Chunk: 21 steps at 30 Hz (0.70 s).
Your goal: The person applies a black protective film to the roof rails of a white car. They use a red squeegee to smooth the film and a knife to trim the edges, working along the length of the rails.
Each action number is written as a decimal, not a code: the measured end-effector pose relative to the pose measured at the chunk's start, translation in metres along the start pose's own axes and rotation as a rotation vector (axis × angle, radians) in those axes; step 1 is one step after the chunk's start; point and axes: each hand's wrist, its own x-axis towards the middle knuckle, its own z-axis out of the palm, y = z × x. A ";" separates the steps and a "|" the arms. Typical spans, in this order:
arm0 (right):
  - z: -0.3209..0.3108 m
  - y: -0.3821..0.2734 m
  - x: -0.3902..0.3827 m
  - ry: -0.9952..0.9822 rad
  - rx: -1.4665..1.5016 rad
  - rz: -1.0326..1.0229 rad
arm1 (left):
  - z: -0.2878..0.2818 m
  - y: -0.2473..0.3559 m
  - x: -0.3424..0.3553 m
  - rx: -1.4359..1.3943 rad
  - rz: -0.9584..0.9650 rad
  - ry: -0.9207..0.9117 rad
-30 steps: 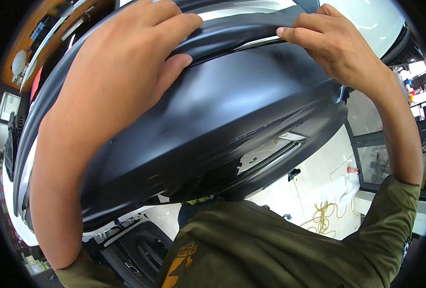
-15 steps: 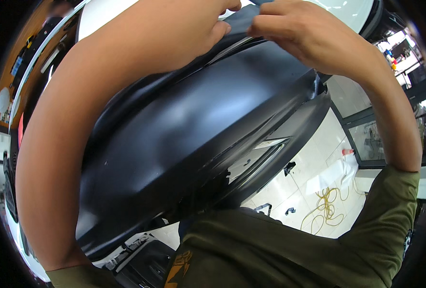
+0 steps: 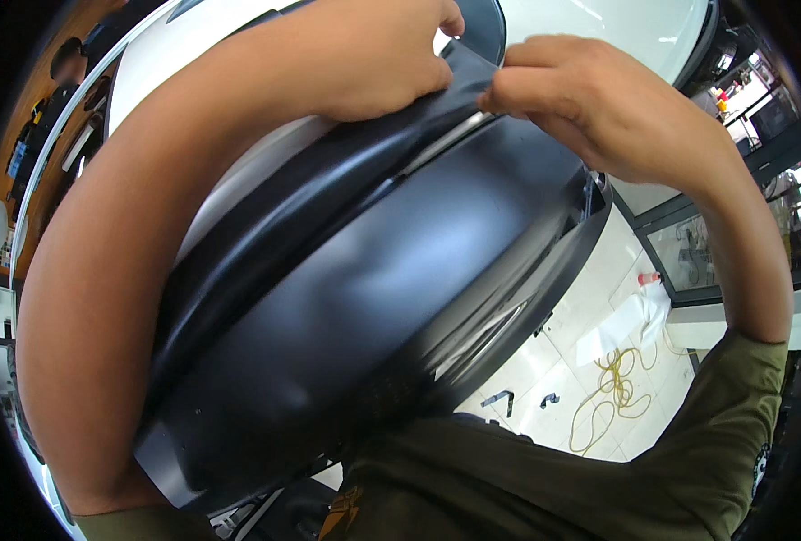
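1. At the top, in the middle: left hand [image 3: 387,59], back of the hand up, arm bent round the left side. Thumb and one finger bent and apart, with a little gap between. Thumb tip right at the black sheet [image 3: 328,171]. Hard to tell whether pinching or just touching; other fingers out of sight.
2. Just to the right: right hand [image 3: 590,108], fingers curled in, tips pressed together, pinching the end of the black sheet.
3. Between both hands: the end of the same black sheet, smooth and bendy. From there, a long dark band down to the left, below the left arm.
4. Under the sheet: a thin shiny strip [image 3: 446,144], close to the right fingertips.
5. Below the strip: a big dark car panel [image 3: 355,243], smooth, with soft blue-white shine.
6. Past the hands, at the top: a big white car part [image 3: 599,41].
7. Down on the right: pale floor tiles [image 3: 522,370], a messy yellow cord [image 3: 612,397], a white cloth or paper [image 3: 621,334] and a small red cone [image 3: 649,279].
8. Far up on the left: another person [image 3: 67,63], small and blurry.
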 end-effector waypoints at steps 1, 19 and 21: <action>-0.001 0.004 -0.003 -0.036 -0.008 0.040 | -0.006 -0.007 0.006 -0.084 0.001 -0.044; -0.003 0.046 -0.014 -0.007 0.005 0.113 | 0.017 -0.039 0.052 -0.302 -0.145 0.031; -0.001 0.048 -0.017 0.007 0.001 0.115 | 0.017 -0.038 0.051 -0.295 -0.138 0.060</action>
